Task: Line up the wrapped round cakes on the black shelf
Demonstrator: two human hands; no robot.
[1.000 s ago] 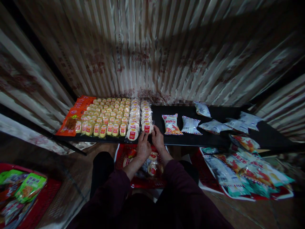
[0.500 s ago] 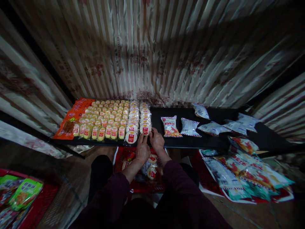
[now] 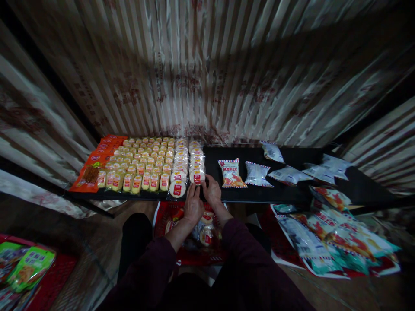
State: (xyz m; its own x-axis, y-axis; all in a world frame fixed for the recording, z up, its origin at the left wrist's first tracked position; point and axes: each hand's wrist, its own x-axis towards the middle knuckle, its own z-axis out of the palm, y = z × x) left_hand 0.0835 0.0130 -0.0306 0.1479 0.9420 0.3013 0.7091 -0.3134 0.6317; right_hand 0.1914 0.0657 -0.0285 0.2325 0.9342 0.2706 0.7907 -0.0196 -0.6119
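Both my hands meet at the front edge of a black shelf (image 3: 285, 194). My left hand (image 3: 193, 206) and my right hand (image 3: 212, 192) pinch the front round white pastry packet with a red label (image 3: 197, 176), the first of a row running back. Left of it lie another such row (image 3: 178, 188) and several rows of small yellow wrapped snacks (image 3: 142, 166). An orange flat packet (image 3: 95, 166) sits at the shelf's left end. Below my wrists a red basket (image 3: 191, 255) holds more round packets.
Striped red-and-white snack bags (image 3: 231, 172) and pale bags (image 3: 288, 173) lie on the shelf's right half. A heap of colourful bags (image 3: 333, 237) covers the floor at right. Green packets in a red basket (image 3: 29, 268) sit at lower left. A striped curtain (image 3: 207, 69) hangs behind.
My hands stay at the front pastry packet, with only slight finger shifts. The view has tilted a little, so everything sits slightly lower and leftward.
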